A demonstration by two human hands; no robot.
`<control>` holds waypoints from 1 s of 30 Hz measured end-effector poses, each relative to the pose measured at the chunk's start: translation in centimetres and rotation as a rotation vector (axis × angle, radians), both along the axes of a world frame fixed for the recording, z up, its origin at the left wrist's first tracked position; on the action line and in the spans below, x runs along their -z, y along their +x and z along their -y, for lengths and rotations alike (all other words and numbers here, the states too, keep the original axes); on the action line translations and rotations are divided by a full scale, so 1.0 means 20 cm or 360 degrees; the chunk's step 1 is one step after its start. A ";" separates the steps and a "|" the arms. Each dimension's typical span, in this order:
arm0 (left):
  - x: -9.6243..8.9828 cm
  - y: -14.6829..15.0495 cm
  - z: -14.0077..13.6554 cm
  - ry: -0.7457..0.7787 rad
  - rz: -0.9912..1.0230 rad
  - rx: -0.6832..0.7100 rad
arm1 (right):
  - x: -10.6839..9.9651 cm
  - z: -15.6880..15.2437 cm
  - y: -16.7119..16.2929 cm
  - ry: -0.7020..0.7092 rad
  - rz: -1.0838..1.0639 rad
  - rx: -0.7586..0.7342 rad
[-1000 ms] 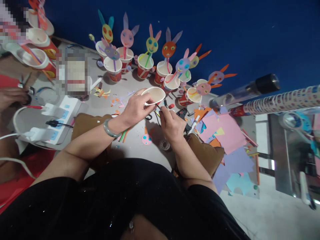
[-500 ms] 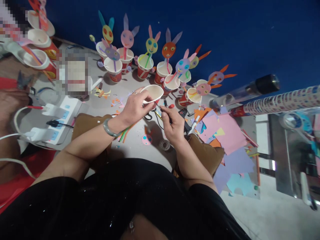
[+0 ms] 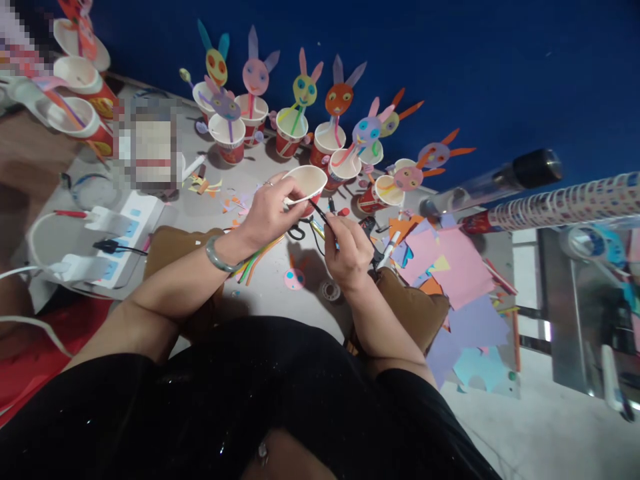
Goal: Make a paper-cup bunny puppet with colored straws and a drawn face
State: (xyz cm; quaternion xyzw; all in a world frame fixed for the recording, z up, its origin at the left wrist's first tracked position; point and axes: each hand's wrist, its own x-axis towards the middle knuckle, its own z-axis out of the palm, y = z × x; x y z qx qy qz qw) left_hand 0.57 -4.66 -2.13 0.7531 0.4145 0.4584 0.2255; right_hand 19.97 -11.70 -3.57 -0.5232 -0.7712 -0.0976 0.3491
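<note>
My left hand (image 3: 276,208) is closed on the rim of a paper cup (image 3: 306,179), white inside and red outside, tilted with its mouth toward me. Between the fingers of my right hand (image 3: 349,247) is a thin black pointed tool (image 3: 320,213); its kind is not clear. The tool's tip meets the cup just below the near rim, or lies very close to it. Beneath the hands lie the black scissors (image 3: 296,232), several coloured strips (image 3: 253,267), a pink paper face (image 3: 294,279) with blue eyes, and a roll of tape (image 3: 330,291).
Several cups with paper rabbit heads (image 3: 339,100) line the blue wall. A power strip (image 3: 125,233) with cables lies left, near another person's arm (image 3: 17,293). Right are coloured paper sheets (image 3: 465,267), a long stack of cups (image 3: 560,203) and brown cushions (image 3: 413,307).
My right hand has turned and its fingers have lifted slightly, tilting the black tool. The cup stays in my left hand. The other person's hand at left has drawn back out of its place.
</note>
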 end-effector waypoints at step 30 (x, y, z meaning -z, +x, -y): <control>0.01 0.00 0.00 0.0099 -0.0076 -0.0047 | 0.00 -0.02 0.00 -0.0153 -0.0606 -0.0221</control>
